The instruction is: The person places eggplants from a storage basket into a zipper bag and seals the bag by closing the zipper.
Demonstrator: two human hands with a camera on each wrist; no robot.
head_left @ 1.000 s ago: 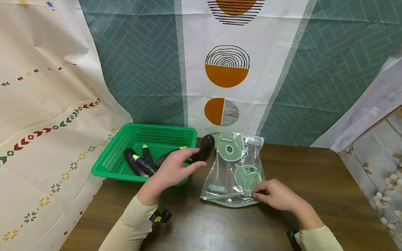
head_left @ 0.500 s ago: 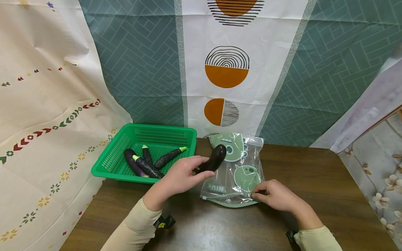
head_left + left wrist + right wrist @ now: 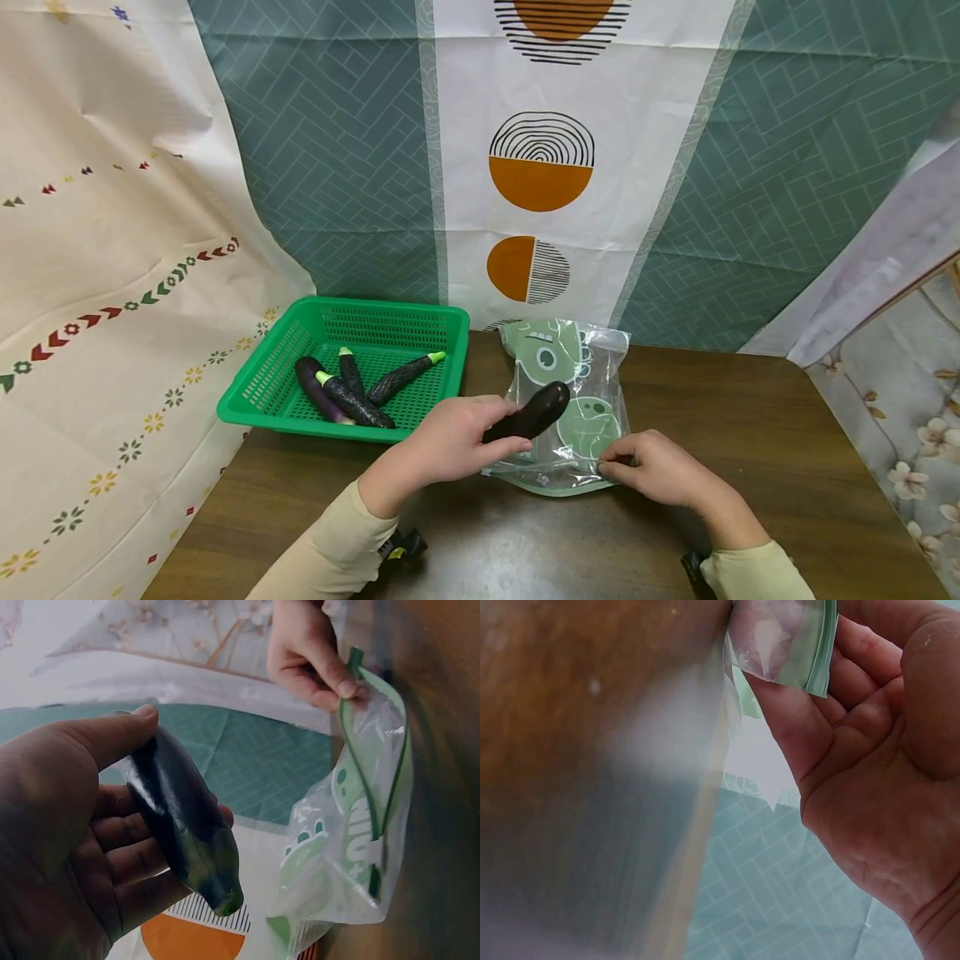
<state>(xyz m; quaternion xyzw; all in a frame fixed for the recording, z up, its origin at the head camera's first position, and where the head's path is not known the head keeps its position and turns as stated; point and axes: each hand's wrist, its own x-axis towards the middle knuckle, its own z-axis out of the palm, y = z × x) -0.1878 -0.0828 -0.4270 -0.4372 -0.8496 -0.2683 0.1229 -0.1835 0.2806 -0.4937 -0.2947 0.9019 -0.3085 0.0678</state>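
Grasped in the left hand (image 3: 465,437), with thumb on one side and fingers curled on the other: a dark eggplant (image 3: 532,412), raised above the clear bag (image 3: 588,429), outside of it and, by the left wrist view, not touching it. Pinched between thumb and finger of the right hand (image 3: 660,467), near the right corner: the green zip edge (image 3: 558,491) of the bag, with its two strips seemingly parted. Underneath, a wooden table (image 3: 697,408); to the left, a green basket (image 3: 300,423) with other dark vegetables (image 3: 356,403) inside.

About the handling of the eggplant, by judgement: probably firm and stiff, of moderate weight, easy to bruise, and rather slippery because of smooth, shining skin. Better to hold it round the thick middle, with even and gentle pressure; less safe to pinch only the narrow end. For the bag, a different care: very light, thin, limp, likely to wrinkle and collapse. Best to take it by the zip edge, probably stiffer than the soft film.
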